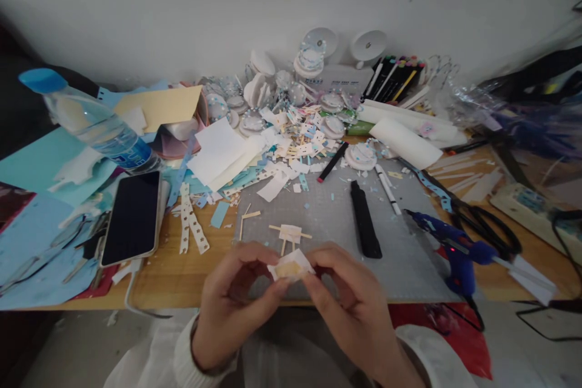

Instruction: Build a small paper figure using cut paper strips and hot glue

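Observation:
Between both hands, near the front edge of the table, is a small white paper piece [291, 268] with a yellowish patch on its face. My left hand [240, 297] pinches its left corner between thumb and fingers. My right hand [348, 303] grips the right corner the same way. Just beyond, a small paper figure with thin stick limbs [290, 233] lies on the grey cutting mat [318, 212]. Left of that figure are thin cream strips [250, 214]. A black marker-like tube [365, 221] lies to the right on the mat.
A blue glue gun [454, 248] with a red light and black scissors [488, 227] lie right. Left are a phone [131, 218], a water bottle [104, 127] and coloured paper [40, 242]. Paper scraps [300, 139], white round ornaments [361, 156] and pens [395, 79] crowd the back.

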Action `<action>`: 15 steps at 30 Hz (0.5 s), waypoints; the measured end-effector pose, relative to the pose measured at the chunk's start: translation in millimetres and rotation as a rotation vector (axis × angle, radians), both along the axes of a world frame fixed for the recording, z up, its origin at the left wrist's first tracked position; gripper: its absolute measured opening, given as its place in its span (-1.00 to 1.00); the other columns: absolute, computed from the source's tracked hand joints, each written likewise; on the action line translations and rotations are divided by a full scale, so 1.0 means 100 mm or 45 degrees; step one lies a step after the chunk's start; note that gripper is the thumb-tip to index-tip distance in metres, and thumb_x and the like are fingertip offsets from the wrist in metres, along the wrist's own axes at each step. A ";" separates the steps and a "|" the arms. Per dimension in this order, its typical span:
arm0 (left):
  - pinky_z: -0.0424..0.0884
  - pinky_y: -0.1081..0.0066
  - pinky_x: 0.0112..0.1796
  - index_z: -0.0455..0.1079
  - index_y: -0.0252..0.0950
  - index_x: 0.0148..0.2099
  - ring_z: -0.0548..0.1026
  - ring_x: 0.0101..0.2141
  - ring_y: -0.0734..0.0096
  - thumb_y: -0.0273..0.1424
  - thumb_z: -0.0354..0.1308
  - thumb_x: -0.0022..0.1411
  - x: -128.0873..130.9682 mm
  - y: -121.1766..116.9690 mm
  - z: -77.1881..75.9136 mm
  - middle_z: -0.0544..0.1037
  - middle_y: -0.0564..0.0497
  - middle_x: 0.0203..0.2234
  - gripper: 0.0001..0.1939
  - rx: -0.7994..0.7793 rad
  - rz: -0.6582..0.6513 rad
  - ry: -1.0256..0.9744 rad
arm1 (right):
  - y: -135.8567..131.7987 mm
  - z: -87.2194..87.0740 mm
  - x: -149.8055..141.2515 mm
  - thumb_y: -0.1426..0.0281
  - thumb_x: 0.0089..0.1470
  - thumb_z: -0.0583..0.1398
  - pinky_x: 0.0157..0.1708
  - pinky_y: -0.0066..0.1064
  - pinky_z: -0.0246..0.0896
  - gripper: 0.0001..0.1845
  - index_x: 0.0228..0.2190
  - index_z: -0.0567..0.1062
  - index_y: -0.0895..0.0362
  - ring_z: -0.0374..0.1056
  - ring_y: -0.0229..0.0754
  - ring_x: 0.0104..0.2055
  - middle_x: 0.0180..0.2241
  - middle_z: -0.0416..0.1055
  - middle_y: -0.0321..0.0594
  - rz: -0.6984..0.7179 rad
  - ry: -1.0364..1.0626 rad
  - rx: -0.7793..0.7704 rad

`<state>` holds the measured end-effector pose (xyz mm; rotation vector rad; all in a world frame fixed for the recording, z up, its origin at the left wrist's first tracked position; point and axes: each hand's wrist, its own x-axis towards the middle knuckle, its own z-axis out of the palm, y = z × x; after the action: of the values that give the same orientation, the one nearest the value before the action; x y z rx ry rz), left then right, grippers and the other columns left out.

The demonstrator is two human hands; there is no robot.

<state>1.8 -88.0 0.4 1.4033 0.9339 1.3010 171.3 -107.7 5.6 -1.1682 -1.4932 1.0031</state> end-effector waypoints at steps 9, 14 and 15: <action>0.45 0.59 -0.26 0.41 -0.14 -0.07 0.47 -0.31 0.50 -0.59 0.20 0.18 -0.02 -0.06 0.03 0.49 0.06 -0.31 -0.69 -0.013 -0.089 0.101 | 0.01 0.00 0.04 0.48 0.20 0.13 -0.30 -0.42 0.22 -0.91 -0.34 0.42 0.09 0.29 -0.26 -0.29 -0.36 0.36 -0.27 0.115 0.077 -0.003; 0.43 0.61 -0.32 0.40 -0.13 -0.10 0.43 -0.39 0.56 -0.53 0.17 0.25 0.00 -0.06 0.09 0.46 0.10 -0.37 -0.78 -0.198 -0.187 0.112 | 0.01 0.01 0.06 0.49 0.21 0.13 -0.32 -0.47 0.18 -0.90 -0.36 0.40 0.09 0.27 -0.30 -0.31 -0.37 0.34 -0.31 0.183 0.033 -0.002; 0.42 0.63 -0.34 0.40 -0.13 -0.11 0.41 -0.42 0.59 -0.51 0.18 0.25 0.01 -0.05 0.10 0.45 0.11 -0.39 -0.80 -0.235 -0.197 0.094 | 0.01 0.02 0.06 0.49 0.22 0.12 -0.32 -0.47 0.18 -0.89 -0.36 0.40 0.09 0.27 -0.31 -0.32 -0.37 0.34 -0.31 0.194 0.014 -0.003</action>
<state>2.9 -93.3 10.2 1.3583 0.9498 1.0274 177.0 -106.9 7.3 -1.0610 -1.5916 1.1121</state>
